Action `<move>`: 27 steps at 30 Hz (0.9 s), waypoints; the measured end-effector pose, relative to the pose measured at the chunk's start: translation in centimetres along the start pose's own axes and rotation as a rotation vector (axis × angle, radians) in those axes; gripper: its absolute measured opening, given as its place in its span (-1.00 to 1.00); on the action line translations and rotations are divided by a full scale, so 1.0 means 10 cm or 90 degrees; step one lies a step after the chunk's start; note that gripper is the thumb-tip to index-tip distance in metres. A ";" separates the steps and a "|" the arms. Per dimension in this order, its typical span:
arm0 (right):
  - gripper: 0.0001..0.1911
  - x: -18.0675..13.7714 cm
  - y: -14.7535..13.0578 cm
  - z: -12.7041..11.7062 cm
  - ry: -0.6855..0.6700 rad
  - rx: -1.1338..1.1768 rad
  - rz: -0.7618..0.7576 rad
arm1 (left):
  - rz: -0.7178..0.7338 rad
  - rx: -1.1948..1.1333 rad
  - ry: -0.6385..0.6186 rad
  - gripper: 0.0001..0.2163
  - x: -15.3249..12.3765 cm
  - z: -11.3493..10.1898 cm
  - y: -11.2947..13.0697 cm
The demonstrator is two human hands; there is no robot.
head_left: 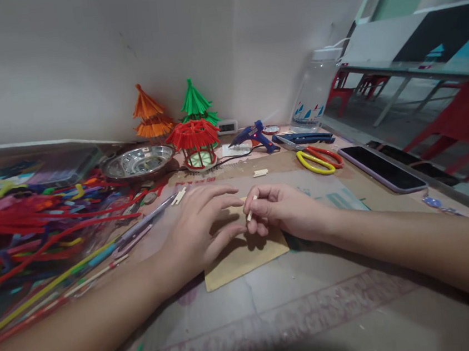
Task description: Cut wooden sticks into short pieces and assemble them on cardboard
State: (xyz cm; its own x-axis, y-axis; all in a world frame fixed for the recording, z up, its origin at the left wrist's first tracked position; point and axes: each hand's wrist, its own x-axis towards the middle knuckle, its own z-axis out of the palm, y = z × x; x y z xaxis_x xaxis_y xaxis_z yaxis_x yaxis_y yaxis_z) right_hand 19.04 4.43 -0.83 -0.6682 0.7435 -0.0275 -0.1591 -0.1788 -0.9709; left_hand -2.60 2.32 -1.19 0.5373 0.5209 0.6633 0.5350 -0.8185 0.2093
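Pinched between thumb and fingers of my right hand [273, 207] is a short pale wooden stick [252, 208]. My left hand [206, 220] faces it with fingers spread and thumb apart, and no object shows in them. Under both hands lies a tan rectangular sheet [244, 266]. Just beyond my left fingers is a small group of pale sticks [178, 196]. Another small group of pale sticks [260, 173] lies farther off, past my right hand.
Left are many coloured pipe cleaners [34, 224] and a metal bowl [138, 162]. Behind stand a red-roofed model [197, 140], orange [150, 114] and green [194, 101] tiered roofs. Right are a blue glue gun [257, 135], scissors [317, 161], a phone [382, 168] and a bottle [313, 92].
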 end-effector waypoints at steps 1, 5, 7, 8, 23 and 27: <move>-0.58 0.00 0.00 0.01 0.000 -0.005 0.003 | -0.015 -0.013 0.001 -0.82 0.00 0.01 0.00; -0.56 -0.01 0.01 0.05 0.021 -0.037 -0.005 | -0.027 -0.051 -0.011 -0.89 -0.02 0.05 0.01; -0.55 -0.01 0.01 0.06 0.031 -0.047 -0.005 | -0.024 -0.054 -0.011 -0.89 -0.02 0.06 0.00; -0.56 -0.01 0.01 0.07 0.033 -0.052 -0.003 | -0.021 -0.054 -0.011 -0.89 -0.02 0.06 0.00; -0.58 -0.03 -0.03 0.07 -0.016 -0.064 -0.016 | -0.013 -0.045 -0.002 -0.80 -0.01 0.04 -0.01; -0.66 -0.07 -0.05 0.12 0.030 -0.102 -0.037 | -0.003 -0.044 -0.013 -0.81 -0.01 0.04 -0.02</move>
State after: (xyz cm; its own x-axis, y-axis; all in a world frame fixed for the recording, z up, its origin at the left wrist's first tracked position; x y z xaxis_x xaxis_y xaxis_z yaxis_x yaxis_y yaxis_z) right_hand 18.70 3.27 -0.01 -0.6252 0.7801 0.0229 -0.0765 -0.0320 -0.9966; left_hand -2.51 2.55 -1.64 0.5489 0.5287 0.6475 0.4913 -0.8307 0.2618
